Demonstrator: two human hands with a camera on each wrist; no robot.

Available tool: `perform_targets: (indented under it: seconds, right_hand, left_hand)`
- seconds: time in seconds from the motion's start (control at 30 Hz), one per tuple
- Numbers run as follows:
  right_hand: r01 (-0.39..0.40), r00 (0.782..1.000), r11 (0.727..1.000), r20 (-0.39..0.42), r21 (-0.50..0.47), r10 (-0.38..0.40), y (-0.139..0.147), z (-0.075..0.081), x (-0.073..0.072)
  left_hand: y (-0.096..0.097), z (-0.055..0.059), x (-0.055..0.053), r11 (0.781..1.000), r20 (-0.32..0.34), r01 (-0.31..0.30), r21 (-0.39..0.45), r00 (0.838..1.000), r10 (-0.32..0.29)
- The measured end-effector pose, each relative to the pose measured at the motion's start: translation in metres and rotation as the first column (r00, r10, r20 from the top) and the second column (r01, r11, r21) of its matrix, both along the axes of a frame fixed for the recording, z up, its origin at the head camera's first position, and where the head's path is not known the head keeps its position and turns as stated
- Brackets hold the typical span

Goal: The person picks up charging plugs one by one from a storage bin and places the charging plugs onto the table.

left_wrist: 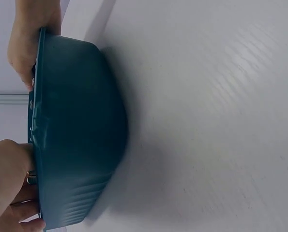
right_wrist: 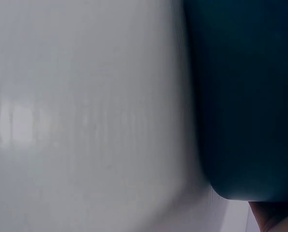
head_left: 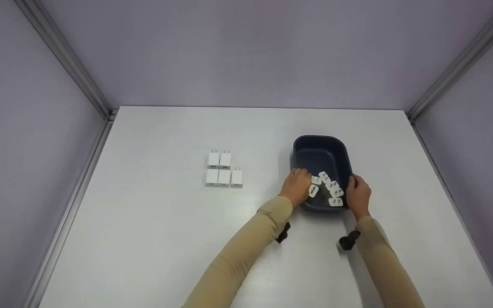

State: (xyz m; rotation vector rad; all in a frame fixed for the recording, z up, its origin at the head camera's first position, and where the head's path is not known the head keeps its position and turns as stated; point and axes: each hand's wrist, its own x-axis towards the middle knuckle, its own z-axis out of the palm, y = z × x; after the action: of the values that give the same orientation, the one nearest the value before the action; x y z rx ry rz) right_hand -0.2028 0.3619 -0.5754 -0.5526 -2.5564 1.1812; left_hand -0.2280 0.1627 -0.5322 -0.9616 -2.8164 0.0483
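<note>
1. Pale walls (head_left: 246,51) enclose a white table (head_left: 144,239); a dark blue tub (head_left: 320,142) at the table's right half serves as landmark. Its long axis runs roughly away from the person, the far end leaning slightly left.

2. Well left of the tub, five white plug adapters (head_left: 224,177) lie in two rows — two in the farther row, three in the nearer. Where prongs show, they point away from the person.

3. At the tub's left wall, toward its near end, the left hand (head_left: 296,187) reaches over the rim with bent fingers. Whether they pinch an adapter, clasp the rim or merely rest there, I cannot tell.

4. Inside the tub's near half, several loose white adapters (head_left: 336,202) lie at mixed angles between the two hands. Two sit just beside the left hand, to its right; the rest trail off toward the tub's right wall and near corner. So the left hand is nearer to that first pair, and the right hand to the others — the relation that matters most for any reach among them.

5. At the tub's right wall, the right hand (head_left: 358,194) grips the rim, thumb and fingers closed about it, holding no adapter that shows.
</note>
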Motion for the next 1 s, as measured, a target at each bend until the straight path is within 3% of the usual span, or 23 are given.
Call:
perform_targets:
  seconds: [0.27,0.5,0.67,1.0]
  right_hand:
    - [-0.004,1.000,1.000,0.012,-0.001,0.004,0.002,0.002,0.001]
    - [-0.003,1.000,1.000,0.016,0.002,0.003,-0.001,0.001,0.000]
    - [-0.003,1.000,1.000,0.019,0.003,0.003,-0.001,0.004,-0.001]
    - [-0.003,1.000,1.000,0.008,0.017,0.003,0.000,0.001,0.001]
  left_hand:
    - [-0.002,0.000,0.000,0.995,-0.050,0.026,0.093,0.999,-0.021]
    - [-0.004,-0.002,0.000,0.998,-0.078,0.022,0.064,0.997,-0.017]
    - [-0.005,-0.002,0.000,0.995,-0.090,0.014,0.098,0.996,-0.005]
    - [-0.012,-0.003,0.002,0.944,0.042,0.009,0.330,0.999,-0.025]
